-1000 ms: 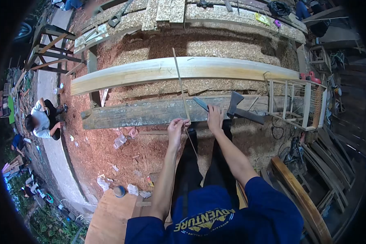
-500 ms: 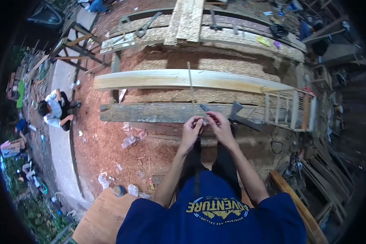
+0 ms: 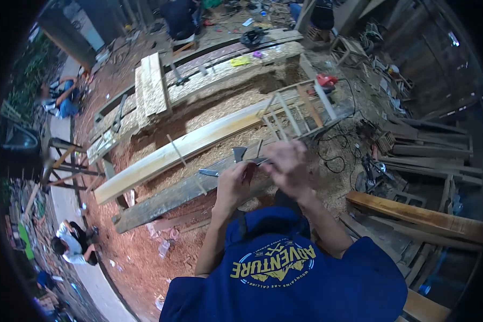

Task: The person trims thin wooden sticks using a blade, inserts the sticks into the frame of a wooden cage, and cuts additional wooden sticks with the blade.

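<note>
Over the weathered grey wooden plank (image 3: 155,208), the left hand (image 3: 233,185) and the blurred right hand (image 3: 291,165) meet close together, fingers curled inward and fingertips drawn near one another; whether they pinch anything small, I cannot tell. Just beyond them lies the dark-headed axe (image 3: 239,154) — contact with its handle is unclear. The thin light-brown wooden stick (image 3: 184,161) rests across the long pale timber beam (image 3: 145,172) and the plank, out of both hands, and the narrow blue-grey blade (image 3: 209,173) lies near the left hand. A second ago the left hand pinched that stick and the right was at the blade; being free of both suggests a break in working the stick. The view has swung too — the plank now runs diagonally.
</note>
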Demonstrator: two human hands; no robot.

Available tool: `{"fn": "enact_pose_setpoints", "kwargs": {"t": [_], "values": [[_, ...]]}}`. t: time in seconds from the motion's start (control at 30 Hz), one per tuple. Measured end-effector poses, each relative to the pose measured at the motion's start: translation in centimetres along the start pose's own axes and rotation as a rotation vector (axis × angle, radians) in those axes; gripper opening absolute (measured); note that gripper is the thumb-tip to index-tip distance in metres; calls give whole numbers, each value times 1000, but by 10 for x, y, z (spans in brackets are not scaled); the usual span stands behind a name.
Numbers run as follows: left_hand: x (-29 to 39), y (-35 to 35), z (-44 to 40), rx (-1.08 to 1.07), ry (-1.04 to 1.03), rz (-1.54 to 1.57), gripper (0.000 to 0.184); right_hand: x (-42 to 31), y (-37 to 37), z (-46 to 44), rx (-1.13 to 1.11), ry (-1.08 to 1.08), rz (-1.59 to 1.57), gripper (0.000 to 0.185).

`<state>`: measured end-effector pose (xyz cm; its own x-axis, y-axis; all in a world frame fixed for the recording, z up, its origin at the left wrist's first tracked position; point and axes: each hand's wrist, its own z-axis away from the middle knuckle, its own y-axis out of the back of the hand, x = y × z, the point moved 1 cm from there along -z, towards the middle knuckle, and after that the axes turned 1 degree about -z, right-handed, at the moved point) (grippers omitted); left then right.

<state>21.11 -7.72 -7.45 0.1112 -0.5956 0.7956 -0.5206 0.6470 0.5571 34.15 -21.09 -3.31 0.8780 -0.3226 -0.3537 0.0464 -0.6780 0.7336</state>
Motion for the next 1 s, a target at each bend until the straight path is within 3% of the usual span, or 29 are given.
{"fn": "enact_pose_setpoints", "kwargs": {"t": [0.1, 0.27, 0.37, 0.47, 0.5, 0.77, 0.93, 1.0], "values": [[32, -52, -24, -69, -46, -26, 13, 75, -3, 41, -211, -50, -208, 13], [76, -131, -70, -150, 25, -37, 14, 210, 77, 40, -185, -125, -141, 11], [113, -179, -95, -196, 52, -52, 13, 240, 103, 36, -157, -69, -217, 16], [144, -211, -113, -190, 66, -13, 14, 271, 106, 37, -303, -80, -427, 12], [155, -210, -117, -189, 161, 23, 14, 282, 116, 29, -332, -57, -416, 14], [146, -244, -136, -34, 311, 91, 10, 319, 117, 4, -380, -76, -533, 13], [91, -252, -144, 244, 441, 263, 15, 384, 89, -5, -326, -516, -606, 10], [94, -258, -155, 199, 430, 172, 20, 395, 81, -16, -347, -615, -598, 11]]}}
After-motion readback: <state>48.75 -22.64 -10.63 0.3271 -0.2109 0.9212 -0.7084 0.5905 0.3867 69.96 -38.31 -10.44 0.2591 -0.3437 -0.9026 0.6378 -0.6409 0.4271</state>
